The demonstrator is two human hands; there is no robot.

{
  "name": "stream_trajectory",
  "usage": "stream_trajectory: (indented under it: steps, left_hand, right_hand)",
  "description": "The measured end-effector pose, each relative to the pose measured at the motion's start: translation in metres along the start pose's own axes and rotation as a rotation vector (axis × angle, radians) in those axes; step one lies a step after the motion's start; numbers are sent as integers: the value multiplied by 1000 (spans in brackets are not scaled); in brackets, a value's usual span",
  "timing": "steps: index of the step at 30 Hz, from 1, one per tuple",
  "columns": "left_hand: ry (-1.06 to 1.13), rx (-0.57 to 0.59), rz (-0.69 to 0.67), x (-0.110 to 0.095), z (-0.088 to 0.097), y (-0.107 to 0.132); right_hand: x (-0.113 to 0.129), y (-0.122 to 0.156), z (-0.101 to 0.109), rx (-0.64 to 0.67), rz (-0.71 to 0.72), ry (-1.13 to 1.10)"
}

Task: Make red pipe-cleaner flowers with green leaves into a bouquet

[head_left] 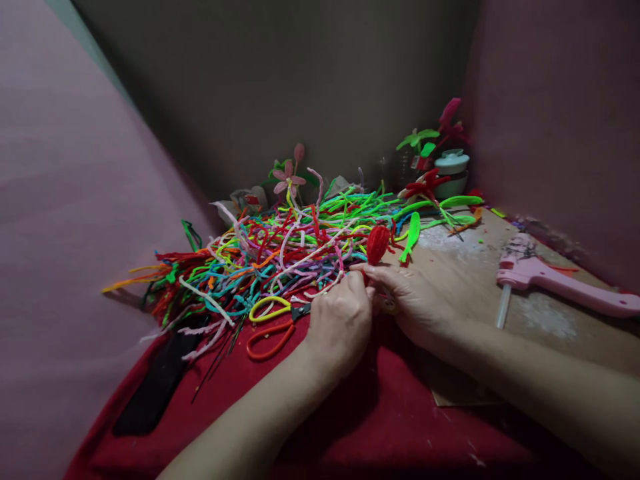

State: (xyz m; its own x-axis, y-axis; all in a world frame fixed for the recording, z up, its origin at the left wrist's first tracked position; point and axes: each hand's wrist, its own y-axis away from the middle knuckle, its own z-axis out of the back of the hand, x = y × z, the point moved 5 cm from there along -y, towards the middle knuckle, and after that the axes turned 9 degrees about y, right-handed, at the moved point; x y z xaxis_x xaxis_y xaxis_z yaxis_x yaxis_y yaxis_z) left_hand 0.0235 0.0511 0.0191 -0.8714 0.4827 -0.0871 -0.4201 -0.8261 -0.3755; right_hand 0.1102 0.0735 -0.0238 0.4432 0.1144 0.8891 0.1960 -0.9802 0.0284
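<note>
A red pipe-cleaner flower bud [378,245] stands upright just above my fingertips. My left hand [345,317] is closed around its lower end, with the fingers curled in. My right hand [415,297] meets it from the right, thumb and fingers pinched at the base of the bud. What lies between the fingertips is mostly hidden. Scissors [273,327] with one yellow and one red handle lie beside my left hand, their blades partly behind it. Behind both hands spreads a large heap of colourful pipe cleaners [280,253].
A pink hot glue gun [555,277] lies at right on a brown board [595,340]. A black phone-like slab [155,387] rests on the red cloth [210,427] at left. Pipe-cleaner flowers [289,179] and a lidded pot [451,170] stand at the back by the walls.
</note>
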Motion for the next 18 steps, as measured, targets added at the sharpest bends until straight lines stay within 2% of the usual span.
stream_trajectory:
  steps: [2, 4, 8, 13, 15, 18]
  left_hand:
    - [-52, 26, -35, -1, -1, 0]
    - [56, 23, -46, 1, 1, 0]
    - [649, -8, 61, 12, 7, -2]
    - [1394, 134, 295, 14, 7, -1]
    - [1594, 189, 361, 12, 6, 1]
    - [1782, 243, 386, 10, 6, 3]
  right_hand:
    - [0, 1, 1, -22, 11, 41]
    - [1, 2, -1, -8, 10, 74]
    - [9, 5, -8, 94, 16, 75]
    - [16, 5, -12, 187, 65, 84]
    - [17, 6, -14, 224, 81, 96]
    - [18, 6, -16, 273, 90, 86]
